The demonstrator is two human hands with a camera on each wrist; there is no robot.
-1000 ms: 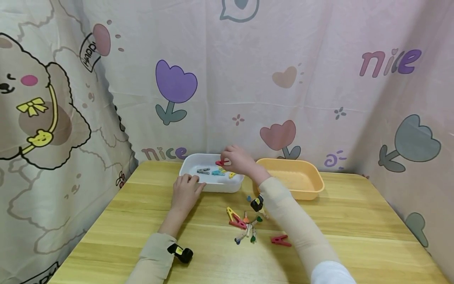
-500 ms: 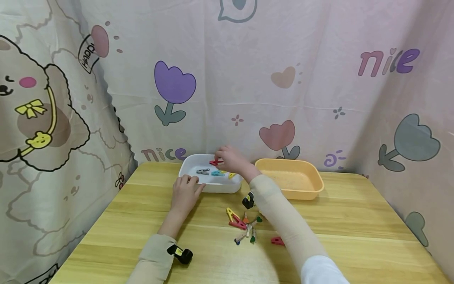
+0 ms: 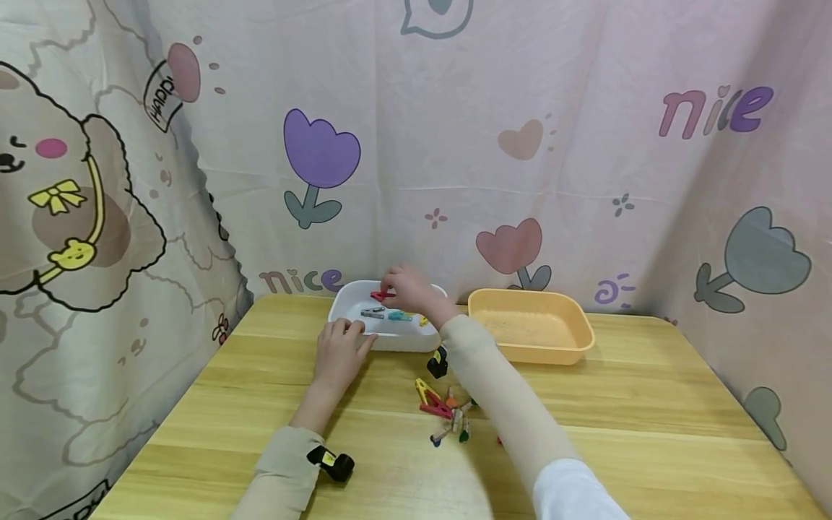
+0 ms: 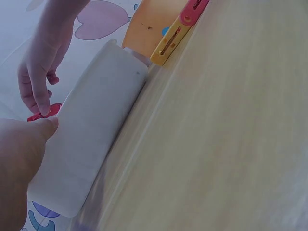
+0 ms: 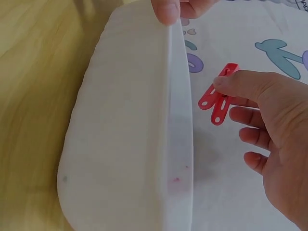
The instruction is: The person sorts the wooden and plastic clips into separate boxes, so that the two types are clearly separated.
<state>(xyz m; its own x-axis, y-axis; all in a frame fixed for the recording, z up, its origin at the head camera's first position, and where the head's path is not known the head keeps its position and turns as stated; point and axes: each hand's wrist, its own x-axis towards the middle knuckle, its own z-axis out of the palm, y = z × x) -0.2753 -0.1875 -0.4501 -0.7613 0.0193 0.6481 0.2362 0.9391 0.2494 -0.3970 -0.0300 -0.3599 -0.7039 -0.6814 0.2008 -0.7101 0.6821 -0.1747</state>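
Note:
My right hand (image 3: 414, 293) pinches a red clothespin (image 5: 219, 98) between thumb and fingers, above the white plastic tub (image 3: 406, 343). In the right wrist view its other fingers curl loosely behind the pin. My left hand (image 3: 339, 352) grips the tub's near rim at the left, with its thumb against the wall. Inside the tub lie a grey clothespin (image 3: 373, 313), a blue one (image 3: 399, 315) and a yellow one (image 3: 423, 320), partly covered by my right wrist.
A yellow-orange tub (image 3: 539, 354) stands right of the white one. In front lie a large yellow clothespin (image 3: 425, 390), a red clothespin (image 3: 437, 406) and several small wooden pegs (image 3: 455, 422). My right forearm mostly covers another red piece (image 3: 500, 440). A printed curtain (image 3: 416, 144) hangs behind the table.
My right hand has moved left over the white tub, carrying the red clothespin from its right side toward its middle. My right forearm now covers more of the loose pegs. The left hand keeps its place.

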